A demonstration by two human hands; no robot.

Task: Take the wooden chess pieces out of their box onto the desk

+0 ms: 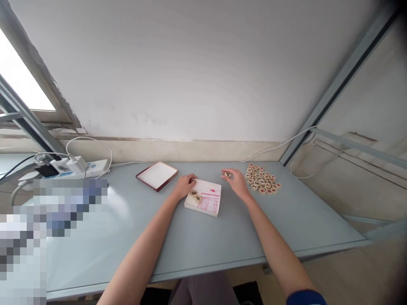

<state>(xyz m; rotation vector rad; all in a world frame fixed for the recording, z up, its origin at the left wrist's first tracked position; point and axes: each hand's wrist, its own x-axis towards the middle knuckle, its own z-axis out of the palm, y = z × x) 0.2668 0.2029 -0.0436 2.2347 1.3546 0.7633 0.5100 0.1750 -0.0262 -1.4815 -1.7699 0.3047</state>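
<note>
A white box (205, 201) with red line markings lies on the grey table (190, 241). Two round wooden chess pieces (196, 195) sit at the box's left end. My left hand (184, 185) rests at the box's far left corner, fingers curled against its edge. My right hand (235, 182) hovers just right of the box and pinches one round wooden piece (227, 174) between its fingertips. A pile of several similar pieces (262, 179) lies on the table right of that hand.
A shallow box lid (157, 175) with a dark red rim lies left of the box. A white power strip (79, 167) with plugs and cables sits at the far left by the wall. A white cable (280, 146) runs along the back right.
</note>
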